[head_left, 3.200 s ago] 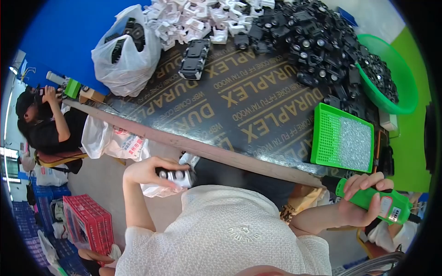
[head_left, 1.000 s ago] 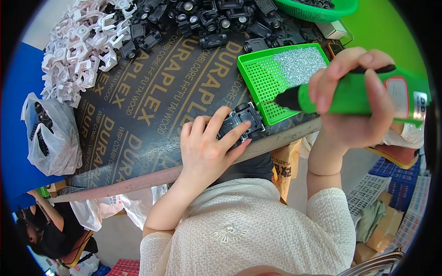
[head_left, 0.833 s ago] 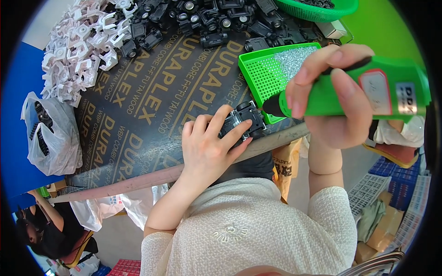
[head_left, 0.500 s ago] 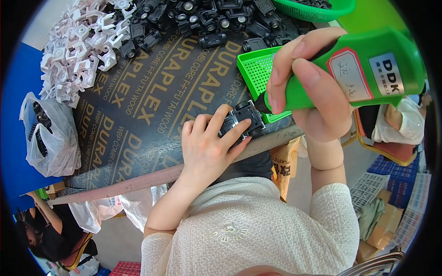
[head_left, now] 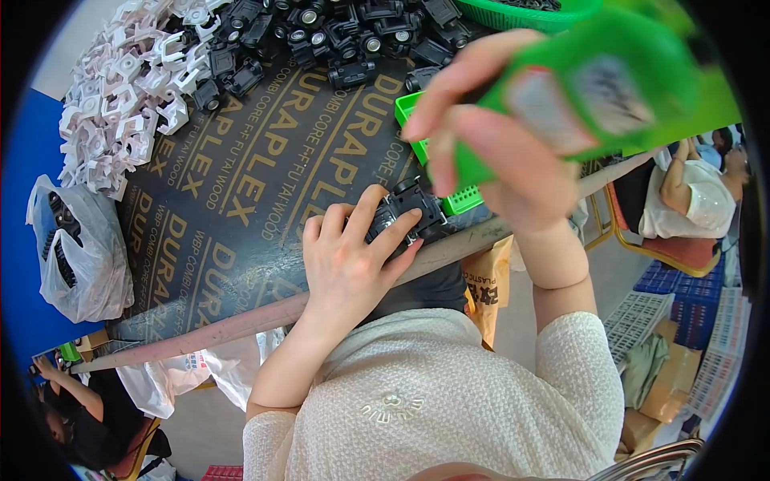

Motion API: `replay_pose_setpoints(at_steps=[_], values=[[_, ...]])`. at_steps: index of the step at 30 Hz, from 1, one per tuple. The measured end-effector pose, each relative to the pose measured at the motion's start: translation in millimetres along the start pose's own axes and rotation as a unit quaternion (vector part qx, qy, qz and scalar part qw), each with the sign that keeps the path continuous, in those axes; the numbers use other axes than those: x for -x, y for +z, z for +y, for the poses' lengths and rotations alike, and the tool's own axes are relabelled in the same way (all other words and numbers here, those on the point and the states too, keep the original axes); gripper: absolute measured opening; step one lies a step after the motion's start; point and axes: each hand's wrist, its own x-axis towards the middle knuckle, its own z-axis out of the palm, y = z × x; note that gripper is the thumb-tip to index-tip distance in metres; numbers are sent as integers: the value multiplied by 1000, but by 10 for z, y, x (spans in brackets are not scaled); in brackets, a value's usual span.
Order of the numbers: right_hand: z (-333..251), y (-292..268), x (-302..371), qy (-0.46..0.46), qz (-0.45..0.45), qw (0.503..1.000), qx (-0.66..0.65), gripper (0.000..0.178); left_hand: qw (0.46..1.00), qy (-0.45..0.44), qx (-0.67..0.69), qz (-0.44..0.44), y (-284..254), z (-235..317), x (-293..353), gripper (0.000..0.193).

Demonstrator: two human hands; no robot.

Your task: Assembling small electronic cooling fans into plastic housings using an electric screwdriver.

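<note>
A small black toy car [head_left: 409, 207] lies at the table's near edge, its dark underside and wheels showing. My left hand [head_left: 349, 252] is closed around it, holding it against the table with thumb and fingers. Above and to the right, my right hand [head_left: 521, 160] is wrapped round a green electric screwdriver [head_left: 597, 84], blurred by motion. The driver points down and left toward the car's end; its tip is hidden behind my fingers, so I cannot tell whether it touches. Partly behind this hand sits a green perforated tray [head_left: 464, 200].
Black toy cars [head_left: 353, 74] are heaped at the far side, beside a pile of white plastic parts [head_left: 120, 96]. A green basket [head_left: 529, 18] holds small dark pieces. A plastic bag [head_left: 84, 268] of black parts stands at left. Other people sit at both sides.
My right hand and the screwdriver have shifted up and left, now blurred. My left hand keeps the same grip on the toy car. The whole view has shifted slightly.
</note>
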Motion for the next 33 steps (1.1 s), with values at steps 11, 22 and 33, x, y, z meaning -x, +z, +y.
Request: replay_pose_setpoints(at_steps=[11,22,33], values=[[-59,-701,401,-12,182,983,13,16,1000,-14,7,-9,-23,34,-8,36],[-54,-680,417,-23,171,985,11,14,1000,-4,6,-9,3,17,-11,34],[-53,-685,421,-3,167,986,2,14,1000,-7,3,-6,-8,25,-15,35]])
